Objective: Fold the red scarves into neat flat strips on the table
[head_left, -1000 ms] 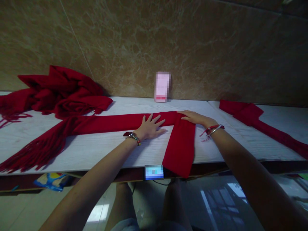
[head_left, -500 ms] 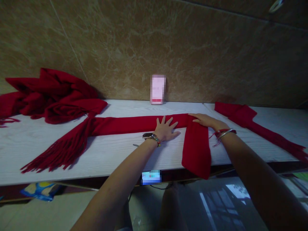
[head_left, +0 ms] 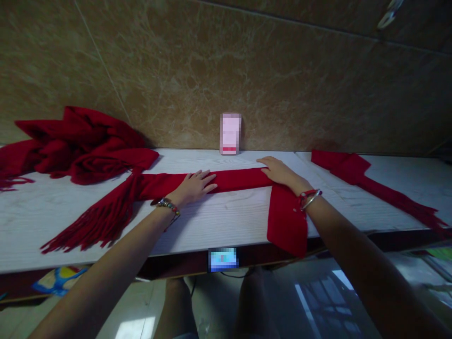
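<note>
A long red scarf (head_left: 240,180) lies along the white tabletop (head_left: 219,216), its fringed end (head_left: 95,221) fanned out at the left. At the right it bends toward me, and that part (head_left: 286,221) hangs over the front edge. My left hand (head_left: 194,186) lies flat on the scarf's middle, fingers stretched out. My right hand (head_left: 278,170) rests flat on the scarf at the bend, fingers extended. Both wrists carry bracelets.
A heap of red scarves (head_left: 81,146) lies at the back left. Another red scarf (head_left: 367,183) stretches across the right side. A small pink box (head_left: 230,133) stands against the marble wall. A blurred small screen (head_left: 222,259) sits at the table's front edge.
My left hand has slid leftward along the scarf. My right hand has shifted slightly left onto the bend. The camera view has moved a little.
</note>
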`<state>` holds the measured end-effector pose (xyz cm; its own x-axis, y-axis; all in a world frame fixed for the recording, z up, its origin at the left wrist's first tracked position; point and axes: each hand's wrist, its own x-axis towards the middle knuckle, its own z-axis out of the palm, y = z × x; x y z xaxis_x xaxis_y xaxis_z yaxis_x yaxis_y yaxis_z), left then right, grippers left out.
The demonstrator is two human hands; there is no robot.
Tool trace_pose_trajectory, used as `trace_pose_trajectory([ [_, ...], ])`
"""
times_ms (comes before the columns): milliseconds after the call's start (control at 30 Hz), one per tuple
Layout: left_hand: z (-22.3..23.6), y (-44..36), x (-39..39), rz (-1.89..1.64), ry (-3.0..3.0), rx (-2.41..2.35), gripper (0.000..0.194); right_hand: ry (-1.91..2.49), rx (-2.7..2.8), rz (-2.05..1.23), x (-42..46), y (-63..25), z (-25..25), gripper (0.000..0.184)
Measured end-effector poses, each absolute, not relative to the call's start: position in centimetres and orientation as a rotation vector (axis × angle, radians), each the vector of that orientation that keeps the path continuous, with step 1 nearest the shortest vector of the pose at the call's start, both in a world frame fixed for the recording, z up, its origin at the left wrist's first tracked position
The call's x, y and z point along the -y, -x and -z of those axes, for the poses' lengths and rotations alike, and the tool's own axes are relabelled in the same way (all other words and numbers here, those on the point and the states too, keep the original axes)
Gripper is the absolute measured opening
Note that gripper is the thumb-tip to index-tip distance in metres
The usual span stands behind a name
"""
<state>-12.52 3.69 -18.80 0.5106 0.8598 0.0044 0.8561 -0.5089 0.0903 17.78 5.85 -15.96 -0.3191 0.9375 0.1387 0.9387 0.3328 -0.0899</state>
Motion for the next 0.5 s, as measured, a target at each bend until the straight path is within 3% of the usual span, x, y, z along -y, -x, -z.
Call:
trace_pose_trajectory([
  [233, 19.4, 14.7, -2.8, -0.202, -2.696, -1.649, 0.048, 1.758, 2.354, -0.33, -3.6, -2.5, 17.1, 0.045],
  [500, 19.5, 16.0, -2.2, -0.236, -2.526, -1.946, 0.046, 1.778, 2.21, -0.113, -1.8, 0.8, 20.3, 0.045],
])
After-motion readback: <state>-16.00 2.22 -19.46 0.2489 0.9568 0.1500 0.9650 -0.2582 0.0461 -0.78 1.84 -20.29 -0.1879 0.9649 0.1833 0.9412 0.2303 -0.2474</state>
